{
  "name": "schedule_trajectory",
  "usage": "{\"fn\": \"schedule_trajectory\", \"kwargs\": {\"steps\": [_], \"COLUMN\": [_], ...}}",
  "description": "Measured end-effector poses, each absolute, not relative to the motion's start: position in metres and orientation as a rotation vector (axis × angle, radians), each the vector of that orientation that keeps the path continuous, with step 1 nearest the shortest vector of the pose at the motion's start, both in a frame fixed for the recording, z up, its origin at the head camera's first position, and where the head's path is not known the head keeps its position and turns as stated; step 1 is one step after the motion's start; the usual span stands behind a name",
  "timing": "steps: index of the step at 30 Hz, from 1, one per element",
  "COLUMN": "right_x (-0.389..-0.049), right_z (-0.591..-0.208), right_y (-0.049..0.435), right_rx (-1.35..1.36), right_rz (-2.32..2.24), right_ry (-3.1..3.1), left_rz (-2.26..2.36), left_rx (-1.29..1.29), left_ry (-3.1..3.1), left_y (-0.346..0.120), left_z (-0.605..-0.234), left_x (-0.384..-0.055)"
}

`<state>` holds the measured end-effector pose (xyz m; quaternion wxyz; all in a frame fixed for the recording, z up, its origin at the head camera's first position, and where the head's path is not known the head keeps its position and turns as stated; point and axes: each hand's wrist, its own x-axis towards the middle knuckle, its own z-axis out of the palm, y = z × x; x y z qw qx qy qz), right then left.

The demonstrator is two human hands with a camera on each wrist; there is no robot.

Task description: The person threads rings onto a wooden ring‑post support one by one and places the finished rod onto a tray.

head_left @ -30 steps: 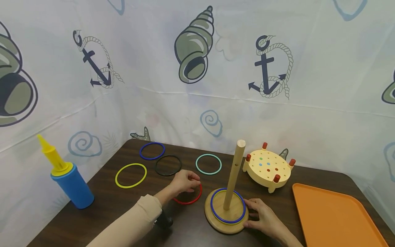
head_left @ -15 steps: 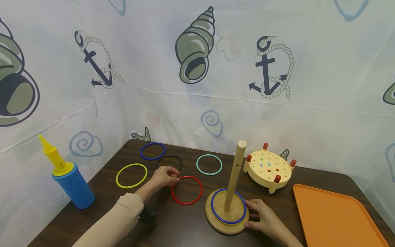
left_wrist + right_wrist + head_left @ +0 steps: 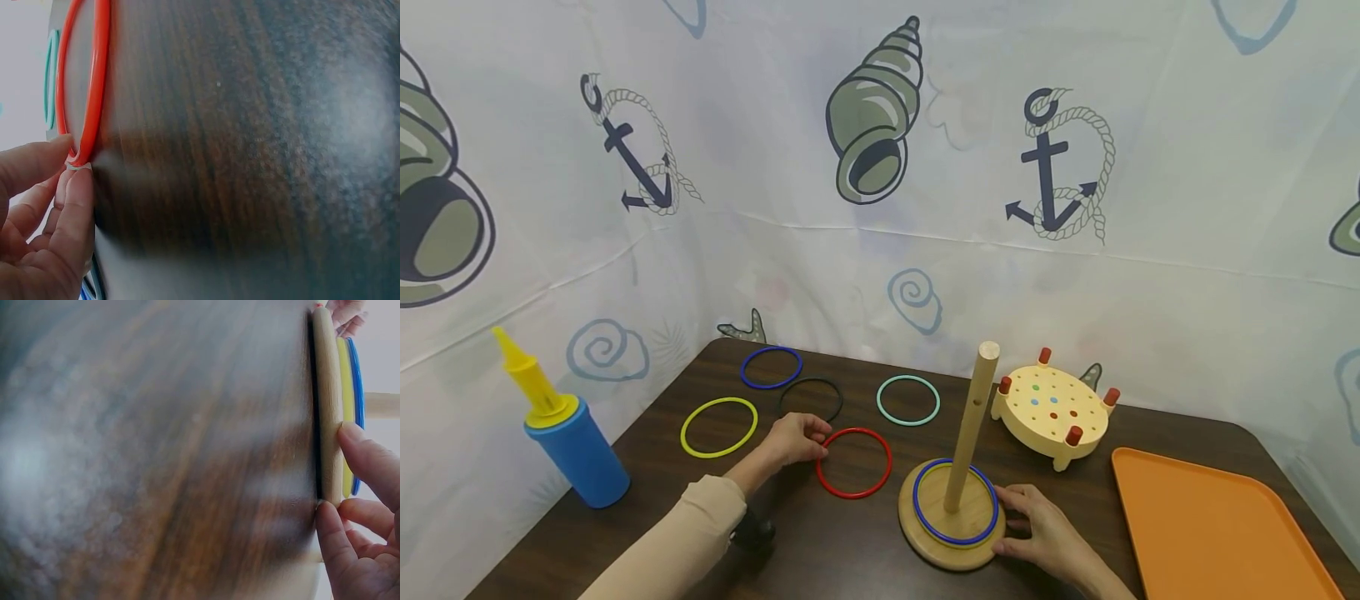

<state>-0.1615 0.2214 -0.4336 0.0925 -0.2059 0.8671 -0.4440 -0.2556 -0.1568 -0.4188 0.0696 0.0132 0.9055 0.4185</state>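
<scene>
My left hand (image 3: 796, 439) pinches the left edge of a red ring (image 3: 854, 498) lying on the table; in the left wrist view, thumb and fingertips meet at the ring's end (image 3: 94, 119). To its right stands a peg stand, a round wooden base (image 3: 917, 542) with an upright wooden peg (image 3: 973, 417). Around the peg lie a blue ring (image 3: 917, 510) and, under it, a yellow one (image 3: 346, 394). My right hand (image 3: 1045, 533) holds the right edge of the base (image 3: 330, 412) between thumb and fingers.
Behind lie a blue ring (image 3: 771, 387), a black ring (image 3: 811, 381), a turquoise ring (image 3: 908, 423) and a yellow ring (image 3: 718, 454). A cream disc with red-tipped legs (image 3: 1052, 408) sits back right. An orange tray (image 3: 1217, 533) lies right; a blue-yellow pump (image 3: 580, 458) stands left.
From above the red ring, my left hand has moved left to the ring's left edge, then dipped slightly and taken hold of it. The right hand has stayed on the base.
</scene>
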Motion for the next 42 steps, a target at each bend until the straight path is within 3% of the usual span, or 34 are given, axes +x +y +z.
{"fn": "schedule_trajectory", "kwargs": {"steps": [19,42], "right_x": [-0.162,-0.161], "right_z": [-0.435,-0.434], "right_y": [0.221,0.223], "right_rx": [-0.590,-0.628], "right_rz": [-1.324,-1.334], "right_ry": [2.567,2.569], "left_rz": [1.304,1.528], "left_rx": [-0.064,0.097], "left_ry": [2.669,2.447], "left_y": [-0.149,-0.149], "left_z": [-0.419,-0.391], "left_x": [-0.254,-0.246]}}
